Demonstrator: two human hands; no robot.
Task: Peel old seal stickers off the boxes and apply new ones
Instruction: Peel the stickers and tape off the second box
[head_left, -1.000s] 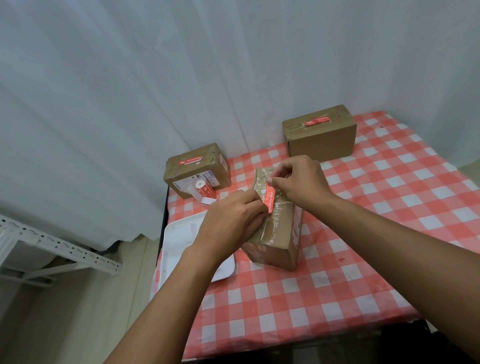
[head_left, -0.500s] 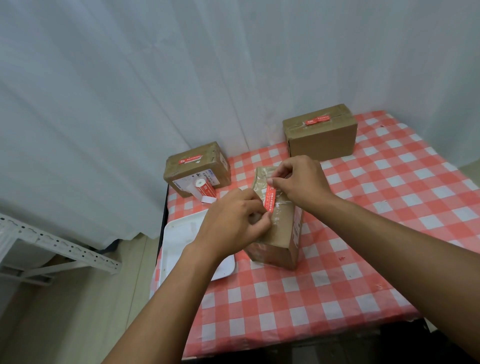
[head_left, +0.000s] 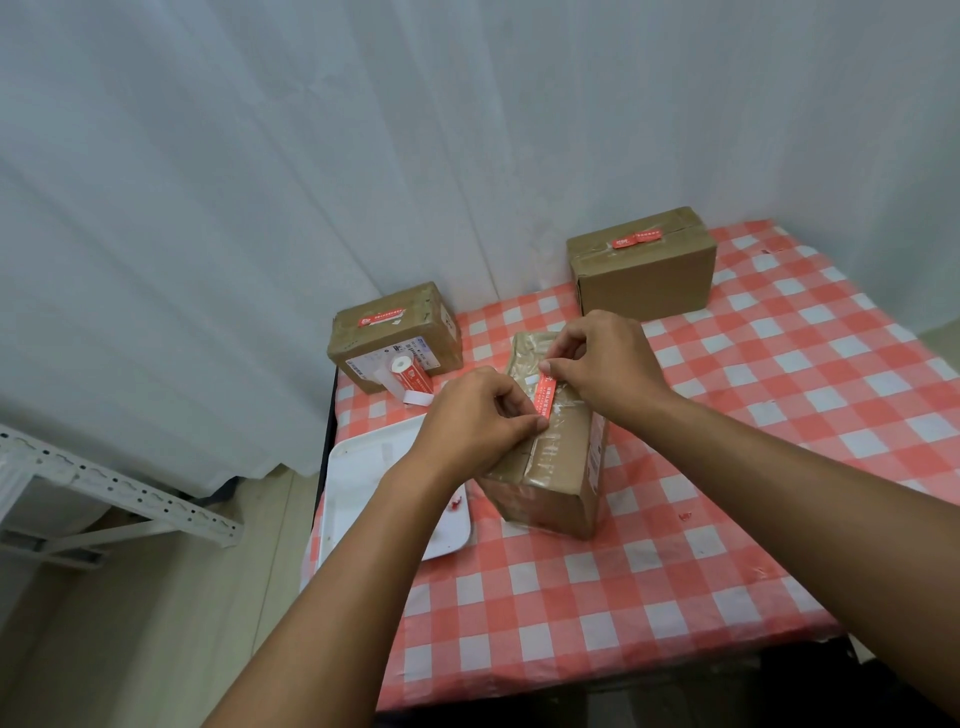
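A taped brown box (head_left: 558, 467) lies in the middle of the checked table. A red seal sticker (head_left: 545, 395) runs across its top. My left hand (head_left: 472, 415) pinches the sticker's near end, and my right hand (head_left: 608, 364) pinches its far end. Two more brown boxes carry red seal stickers on top: one at the back left (head_left: 395, 332), one at the back right (head_left: 644, 265). A roll of red stickers (head_left: 410, 374) with a loose white tail leans against the back-left box.
A white tray (head_left: 363, 478) with a small red scrap sits at the table's left edge, partly under my left forearm. A white curtain hangs behind the table. A white metal rack (head_left: 104, 488) stands on the floor to the left.
My left hand's pinch has slid down and slightly right along the box top, drawing the sticker out longer across the box. My right hand has stayed at the far end.
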